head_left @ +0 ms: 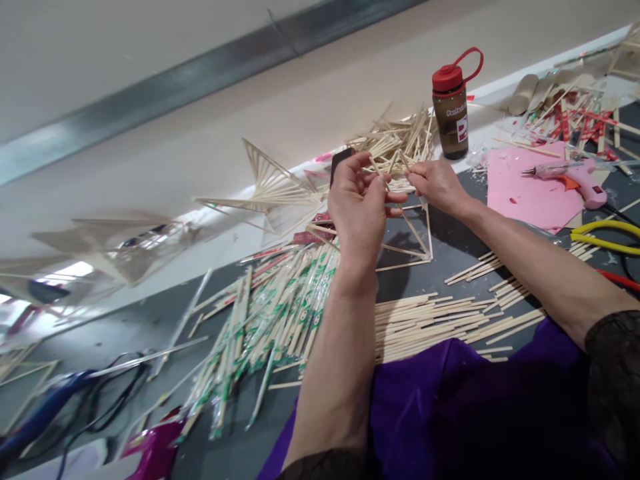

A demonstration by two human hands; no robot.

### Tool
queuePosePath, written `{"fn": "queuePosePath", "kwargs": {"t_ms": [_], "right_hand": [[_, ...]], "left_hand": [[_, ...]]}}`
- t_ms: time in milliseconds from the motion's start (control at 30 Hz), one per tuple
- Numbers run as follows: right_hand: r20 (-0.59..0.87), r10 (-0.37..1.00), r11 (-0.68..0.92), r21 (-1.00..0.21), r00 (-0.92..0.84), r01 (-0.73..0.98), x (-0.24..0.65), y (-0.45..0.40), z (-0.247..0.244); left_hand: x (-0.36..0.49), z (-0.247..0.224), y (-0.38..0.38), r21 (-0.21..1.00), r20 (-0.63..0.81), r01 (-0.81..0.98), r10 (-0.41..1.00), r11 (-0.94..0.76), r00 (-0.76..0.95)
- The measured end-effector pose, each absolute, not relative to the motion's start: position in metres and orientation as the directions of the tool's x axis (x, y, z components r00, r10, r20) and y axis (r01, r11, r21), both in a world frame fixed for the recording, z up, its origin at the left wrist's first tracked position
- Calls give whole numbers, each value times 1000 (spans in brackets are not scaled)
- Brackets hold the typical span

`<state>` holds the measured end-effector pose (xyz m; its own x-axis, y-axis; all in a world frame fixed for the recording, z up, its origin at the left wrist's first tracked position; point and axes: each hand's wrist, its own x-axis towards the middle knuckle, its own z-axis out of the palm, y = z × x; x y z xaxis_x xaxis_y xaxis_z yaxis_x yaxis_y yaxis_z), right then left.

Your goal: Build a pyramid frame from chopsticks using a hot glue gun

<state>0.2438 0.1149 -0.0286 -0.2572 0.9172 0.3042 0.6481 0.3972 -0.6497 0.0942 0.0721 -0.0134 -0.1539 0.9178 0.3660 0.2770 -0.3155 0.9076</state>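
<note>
My left hand (357,217) is raised over the grey table, with a thin wooden chopstick (379,171) pinched between its thumb and fingers. Beside it, my right hand (440,187) is closed around the end of another chopstick (403,160). The hands are a short gap apart. Below them stands an open frame of glued sticks (429,233); whether the held sticks join it is partly hidden by my hands. Loose bare chopsticks (425,323) lie in a row close to my body. Left of my forearm are many chopsticks in green-printed wrappers (285,307).
A brown bottle with a red lid (450,110) stands by the wall near a heap of sticks (395,137). At right, a pink glue gun (575,177) rests on a pink sheet (505,180), near yellow-handled pliers (605,235). Stick models (265,180) line the wall.
</note>
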Motion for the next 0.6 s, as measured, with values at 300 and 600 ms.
{"fn": "queuePosePath", "kwargs": {"t_ms": [300,600], "right_hand": [[304,914,406,-651,-270,641,244,111,-27],[280,918,396,-623,-280,675,243,112,-23]], "left_hand": [[91,-15,76,917,348,247,931,-314,-110],[98,8,77,857,386,420,912,-298,-140]]}}
